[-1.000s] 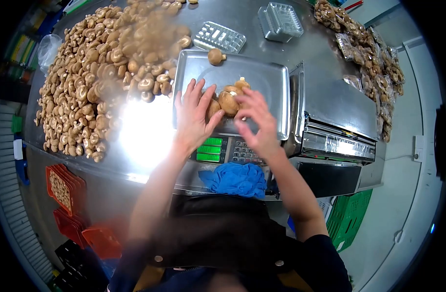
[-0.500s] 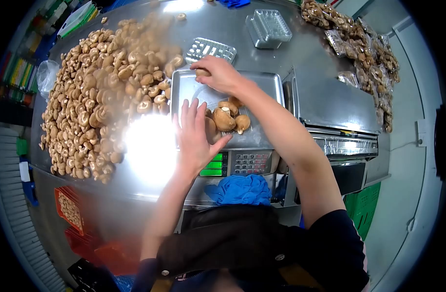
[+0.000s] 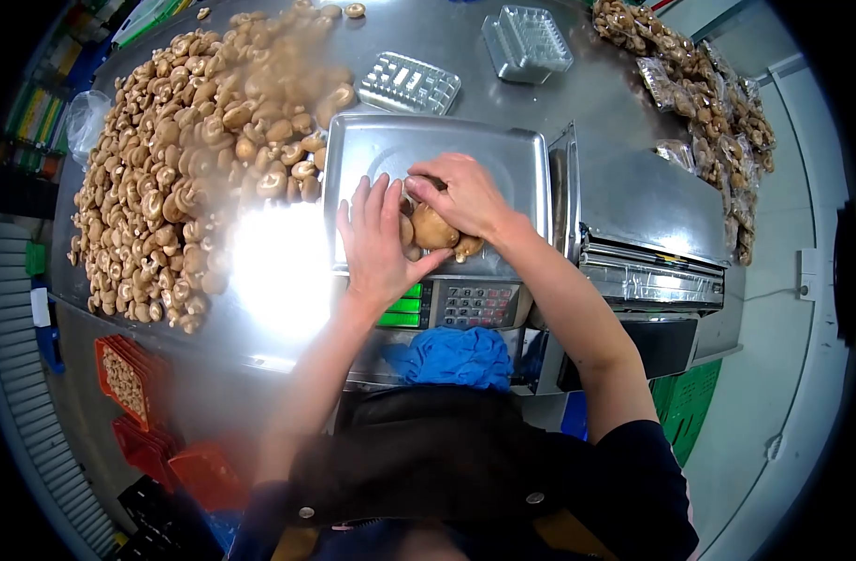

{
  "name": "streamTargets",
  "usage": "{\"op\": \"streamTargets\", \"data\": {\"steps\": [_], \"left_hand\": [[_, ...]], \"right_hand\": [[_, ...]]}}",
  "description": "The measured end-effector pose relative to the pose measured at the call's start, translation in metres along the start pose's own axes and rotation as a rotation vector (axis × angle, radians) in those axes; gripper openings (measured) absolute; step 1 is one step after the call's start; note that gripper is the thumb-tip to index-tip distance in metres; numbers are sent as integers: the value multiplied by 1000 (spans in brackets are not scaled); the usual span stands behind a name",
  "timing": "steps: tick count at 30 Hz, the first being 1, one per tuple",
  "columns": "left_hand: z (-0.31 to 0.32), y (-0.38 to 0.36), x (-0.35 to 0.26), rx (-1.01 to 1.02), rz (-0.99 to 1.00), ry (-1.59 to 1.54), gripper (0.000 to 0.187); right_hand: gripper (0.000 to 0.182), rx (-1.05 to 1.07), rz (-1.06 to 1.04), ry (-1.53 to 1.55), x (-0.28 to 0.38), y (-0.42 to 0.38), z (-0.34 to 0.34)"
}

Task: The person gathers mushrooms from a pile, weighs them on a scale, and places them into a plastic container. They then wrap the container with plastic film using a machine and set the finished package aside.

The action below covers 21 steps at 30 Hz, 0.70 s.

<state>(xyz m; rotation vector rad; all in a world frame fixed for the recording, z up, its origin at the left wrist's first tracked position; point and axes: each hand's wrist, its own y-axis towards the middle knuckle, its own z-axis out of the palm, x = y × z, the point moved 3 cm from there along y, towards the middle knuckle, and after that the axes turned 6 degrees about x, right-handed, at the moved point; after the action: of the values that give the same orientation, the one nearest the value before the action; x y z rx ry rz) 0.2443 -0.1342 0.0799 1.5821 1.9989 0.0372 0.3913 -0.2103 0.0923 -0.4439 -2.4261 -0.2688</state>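
Several brown mushrooms (image 3: 433, 230) lie in a small cluster on the metal pan (image 3: 512, 159) of a scale. At their left side my left hand (image 3: 381, 245) is open, its fingers stretched out and its thumb reaching along their near edge. My right hand (image 3: 463, 194) bends over the far side of the cluster, fingers curled round a mushroom that is mostly hidden beneath them. Clear plastic shows faintly around the cluster, but its shape is hard to make out. Green displays (image 3: 404, 307) and a keypad (image 3: 479, 305) sit on the scale's near side.
A large heap of mushrooms (image 3: 166, 178) covers the table's left. Clear plastic trays (image 3: 409, 84) lie beyond the scale, with stacked ones (image 3: 526, 45) farther right. A wrapping machine (image 3: 647, 271) stands right, bagged mushrooms (image 3: 718, 122) behind it. A blue cloth (image 3: 460, 357) lies in front.
My right hand has come from the pan's far left edge, with a mushroom pinched in it, back to the cluster. My left hand stays beside the cluster. The view has shifted slightly.
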Motion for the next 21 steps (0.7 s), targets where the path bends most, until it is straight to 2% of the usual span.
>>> {"op": "streamTargets", "data": {"steps": [4, 8, 11, 14, 16, 20, 21], "left_hand": [[-5, 3, 0, -22, -2, -77, 105], [-5, 6, -1, 46, 5, -65, 100], [-7, 5, -2, 76, 39, -8, 97], [-17, 2, -1, 77, 60, -47, 98], [-22, 3, 11, 45, 98, -112, 100], [-30, -7, 50, 22, -50, -501, 97], [-38, -5, 55, 72, -85, -562, 98]], "right_hand": [[33, 97, -54, 0, 4, 2, -1], [40, 156, -88, -31, 1, 0, 3], [44, 222, -21, -46, 6, -3, 0], [48, 96, 87, 270, -2, -4, -1], [48, -13, 135, 352, 1, -11, -25], [43, -189, 238, 455, -18, -43, -43], [44, -174, 263, 464, -16, -52, -47]]}}
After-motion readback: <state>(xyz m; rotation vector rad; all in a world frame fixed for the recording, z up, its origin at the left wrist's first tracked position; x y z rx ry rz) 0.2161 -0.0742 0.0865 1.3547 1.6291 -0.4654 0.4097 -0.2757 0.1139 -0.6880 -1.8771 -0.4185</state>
